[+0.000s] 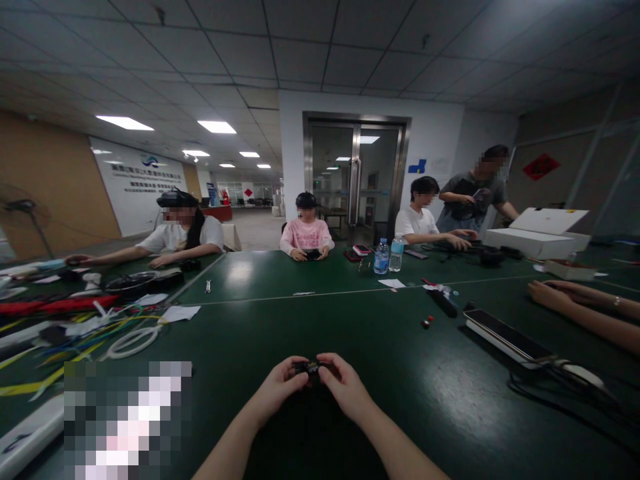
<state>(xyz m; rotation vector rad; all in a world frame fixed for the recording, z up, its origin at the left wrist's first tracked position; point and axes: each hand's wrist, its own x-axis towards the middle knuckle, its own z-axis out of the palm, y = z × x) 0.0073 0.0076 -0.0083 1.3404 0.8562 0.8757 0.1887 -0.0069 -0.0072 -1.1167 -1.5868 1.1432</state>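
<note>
Low over the near part of the green table point(240, 340), my two hands meet around a small black object point(313, 367). Its kind is too small and dark to make out; a faint yellowish mark shows on it. My left hand point(283, 383) pinches its left end between thumb and fingers. At the other end, my right hand point(345, 383) grips it the same way. Parts of the object are hidden behind my fingertips.
Cables and a white coil point(133, 341) lie at left beside a white power strip point(33, 433). Two water bottles point(381, 257) stand beyond the seam. On the right are a phone-like device on a white base point(507, 340), black cables and another person's hands point(555, 297). Several people sit or stand around.
</note>
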